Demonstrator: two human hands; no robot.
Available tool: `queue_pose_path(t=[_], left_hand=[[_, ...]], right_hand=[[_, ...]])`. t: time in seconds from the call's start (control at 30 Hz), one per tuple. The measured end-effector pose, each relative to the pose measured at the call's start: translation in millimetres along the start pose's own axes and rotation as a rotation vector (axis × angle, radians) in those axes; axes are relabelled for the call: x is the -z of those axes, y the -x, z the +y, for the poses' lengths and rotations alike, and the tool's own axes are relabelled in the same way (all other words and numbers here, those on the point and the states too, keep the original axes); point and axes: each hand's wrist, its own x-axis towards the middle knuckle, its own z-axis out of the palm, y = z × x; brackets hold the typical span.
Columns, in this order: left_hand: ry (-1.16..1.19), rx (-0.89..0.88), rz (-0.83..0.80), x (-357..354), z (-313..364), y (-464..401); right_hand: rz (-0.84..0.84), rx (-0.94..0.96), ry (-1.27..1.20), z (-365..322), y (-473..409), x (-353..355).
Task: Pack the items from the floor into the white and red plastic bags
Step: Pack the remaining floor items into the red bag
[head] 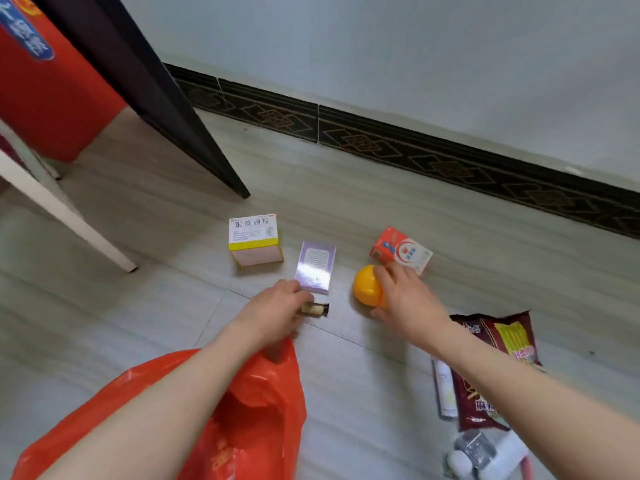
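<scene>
— What is standing over on the left?
— A black table leg (194,133) is slanting down to the grey floor (346,209), and a white leg (69,216) is sitting nearer.
— And behind?
— A red panel (45,98) is showing; a dark patterned skirting (415,147) is running along the pale wall (381,46).

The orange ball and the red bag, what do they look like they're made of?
The orange ball under the right hand looks like smooth, glossy plastic, with a soft sheen; it could be hollow. The red bag is thin plastic film: it crumples, creases and shines.
</scene>
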Motion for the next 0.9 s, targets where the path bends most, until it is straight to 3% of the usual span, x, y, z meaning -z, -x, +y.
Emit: queue_pose_path(t=[0.2,0.6,0.9], left_hand=[[-0.225,0.005,0.035,-11,8,-17],[-0.061,-0.06,0.383,9,9,14],[0.052,0.021,0.776,88,28,123]], right_hand=[[0.04,-0.055,0.089,2,-15,-5],[0.209,-0.032,-0.197,-17,18,4],[0.37,0.051,-0.363,-84,73,69]])
